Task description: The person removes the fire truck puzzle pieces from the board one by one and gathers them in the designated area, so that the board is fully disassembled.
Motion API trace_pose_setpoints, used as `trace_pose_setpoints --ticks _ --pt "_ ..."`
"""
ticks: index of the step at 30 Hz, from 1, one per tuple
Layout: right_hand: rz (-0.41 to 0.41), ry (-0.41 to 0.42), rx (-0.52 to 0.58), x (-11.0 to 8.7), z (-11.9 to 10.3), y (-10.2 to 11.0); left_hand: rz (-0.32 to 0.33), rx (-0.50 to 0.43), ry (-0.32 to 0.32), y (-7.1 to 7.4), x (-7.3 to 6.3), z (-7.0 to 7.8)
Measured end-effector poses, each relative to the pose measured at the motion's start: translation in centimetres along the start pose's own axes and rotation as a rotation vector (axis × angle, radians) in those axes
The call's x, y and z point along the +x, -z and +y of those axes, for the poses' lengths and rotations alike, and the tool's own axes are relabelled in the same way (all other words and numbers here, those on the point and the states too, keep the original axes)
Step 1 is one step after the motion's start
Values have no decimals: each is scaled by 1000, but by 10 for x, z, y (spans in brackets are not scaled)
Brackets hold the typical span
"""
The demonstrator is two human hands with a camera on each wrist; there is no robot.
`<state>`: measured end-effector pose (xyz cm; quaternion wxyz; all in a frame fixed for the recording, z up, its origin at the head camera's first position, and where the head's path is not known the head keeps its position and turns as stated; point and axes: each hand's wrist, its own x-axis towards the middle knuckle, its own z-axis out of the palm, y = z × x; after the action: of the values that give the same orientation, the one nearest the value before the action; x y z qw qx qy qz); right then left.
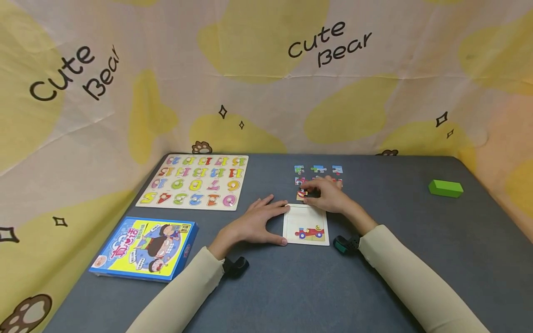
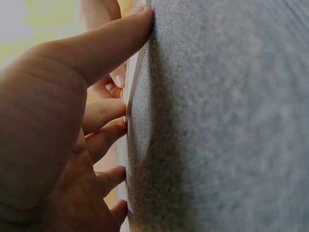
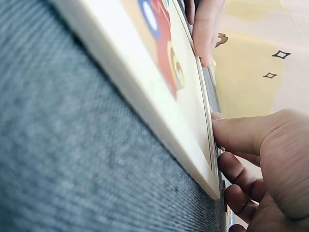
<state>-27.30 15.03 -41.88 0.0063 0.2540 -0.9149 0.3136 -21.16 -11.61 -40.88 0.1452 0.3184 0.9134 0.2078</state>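
Note:
A shallow white puzzle tray (image 1: 306,217) lies on the table, with joined pieces showing a red car (image 1: 310,232) at its lower right. My left hand (image 1: 258,222) is spread at the tray's left side, its index finger at the upper corner and thumb at the lower one. Just beyond the tray, my right hand (image 1: 329,194) pinches a jigsaw piece (image 1: 301,195) between thumb and index finger at table level. Loose jigsaw pieces (image 1: 319,169) lie in rows behind it, some hidden by that hand. In the right wrist view the pinched piece is hidden.
A number puzzle board (image 1: 197,185) lies at the back left. Nearer on the left is a blue and yellow box (image 1: 143,249). A green block (image 1: 445,188) rests far right. Patterned cloth (image 1: 258,78) hangs behind the grey table (image 1: 287,291).

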Motion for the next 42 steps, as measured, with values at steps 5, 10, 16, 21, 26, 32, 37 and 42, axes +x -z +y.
trace_pose_setpoints --ticks 5,10,16,21,26,32,37,42 --pt "7 -14 -8 0 0 -1 2 -4 0 0 0 0" --pt "57 -78 -44 -1 0 -2 -1 -6 0 1 -1 1" --pt "121 -104 -53 -3 0 -2 3 5 -11 2 0 1" --pt "129 -112 -52 -4 0 -2 4 9 -15 2 1 -1" --pt "125 -105 -56 -3 -1 -3 3 14 -12 0 1 -2" --pt "123 -95 -50 -3 -2 -5 5 16 -11 -1 2 -3" --pt "117 -94 -48 -2 -1 -5 5 17 -8 -1 2 -2" --pt "111 -95 -36 -1 -1 -3 4 18 -1 1 2 -1"
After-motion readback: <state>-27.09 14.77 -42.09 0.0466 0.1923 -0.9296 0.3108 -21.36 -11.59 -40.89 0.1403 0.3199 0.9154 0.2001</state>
